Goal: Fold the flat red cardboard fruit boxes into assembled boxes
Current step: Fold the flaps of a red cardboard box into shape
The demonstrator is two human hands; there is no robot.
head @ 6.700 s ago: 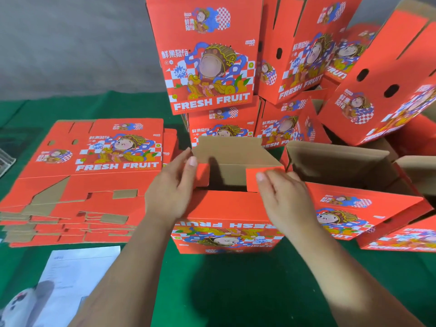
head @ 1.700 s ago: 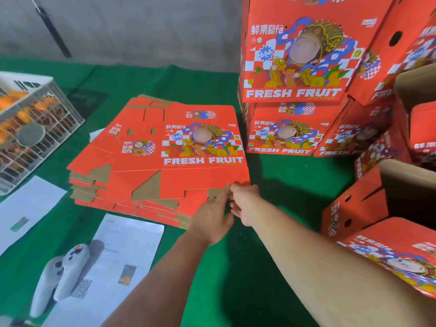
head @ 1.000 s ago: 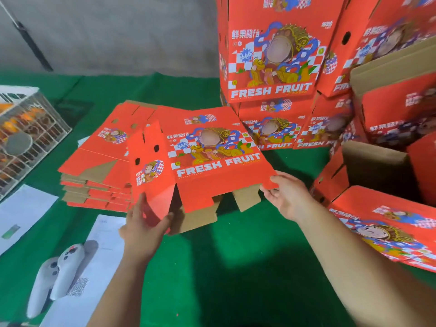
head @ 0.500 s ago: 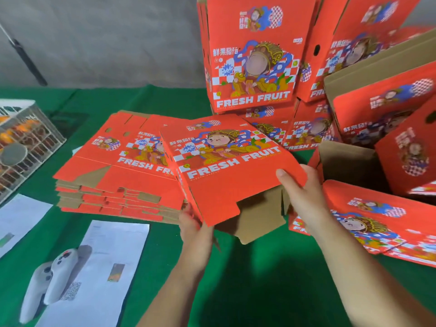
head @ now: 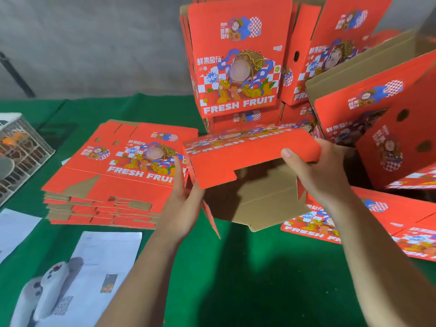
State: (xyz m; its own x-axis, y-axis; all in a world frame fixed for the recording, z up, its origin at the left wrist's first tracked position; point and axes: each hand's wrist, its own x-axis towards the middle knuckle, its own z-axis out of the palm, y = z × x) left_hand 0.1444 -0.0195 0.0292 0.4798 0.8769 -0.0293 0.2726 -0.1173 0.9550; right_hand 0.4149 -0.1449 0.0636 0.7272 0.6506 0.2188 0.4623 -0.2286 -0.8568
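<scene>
Head view. One box [head: 250, 159] is held above the green desk [head: 247, 274], between the flat stack [head: 113, 175] at left and the finished boxes [head: 238, 67] piled far and right. It is partly opened into a sleeve, its brown inside and loose bottom flaps facing the camera.

The left hand [head: 181, 197] supports the box's left edge, fingers extended along the side panel and thumb at the near corner; it presses and steadies, and no curl around the card is plain. The right hand [head: 316, 173] grips the right end, thumb laid on the near red flap and the other fingers wrapped behind. Judgement: holding at opposite ends lets the person square the sleeve open, and the bottom turned toward them puts the flaps within reach for folding. The bottom is not yet closed.

The stack sits just left of the working space, presumably so the next blank is at hand.

Writing: "FRESH FRUIT" in white on the top blank and on the finished boxes; a blue "666" badge on the tallest box; Chinese characters above the artwork, too small to read with confidence.

Near left lie white papers [head: 106, 256] and a pale controller [head: 44, 293]; a wire crate [head: 21, 156] stands far left.
</scene>
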